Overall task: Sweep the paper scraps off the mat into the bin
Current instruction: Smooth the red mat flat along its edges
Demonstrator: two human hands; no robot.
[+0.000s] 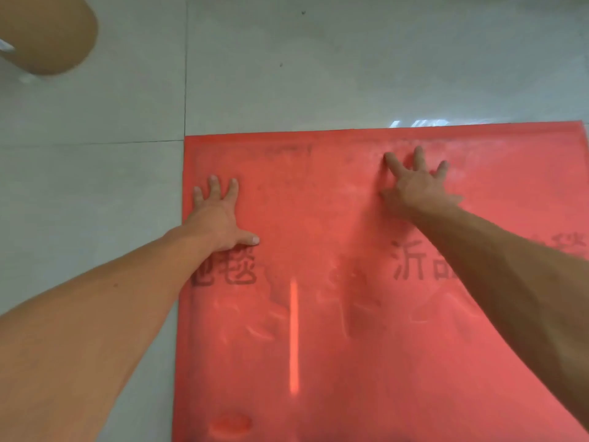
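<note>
So the whole thing's on a floor [95, 122] of pale grey glossy tiles, with thin grout lines [185, 74] running across it, and a big red mat [318, 362] lies flat on it, filling the lower right of the view and running off the bottom and right edges. The mat has some dark printed characters [409, 260] on it, plus a bright vertical streak [294, 336] of reflected light and lots of pale scuffs and smears. Both hands are down on the mat, palms flat, fingers straight and spread, not gripping anything. The left hand [220, 218] sits right by the mat's left edge with the thumb stuck out to the right, touching the top of the print. The right hand [414, 183] is further out, close to the mat's far edge, fingers splayed wide. Both forearms cover bits of the characters, so I can't read the full print. Up in the top left corner there's a tan rounded thing [47, 33] on the floor, well apart from the mat, cut off by the frame and too blurry to say what it is.
</note>
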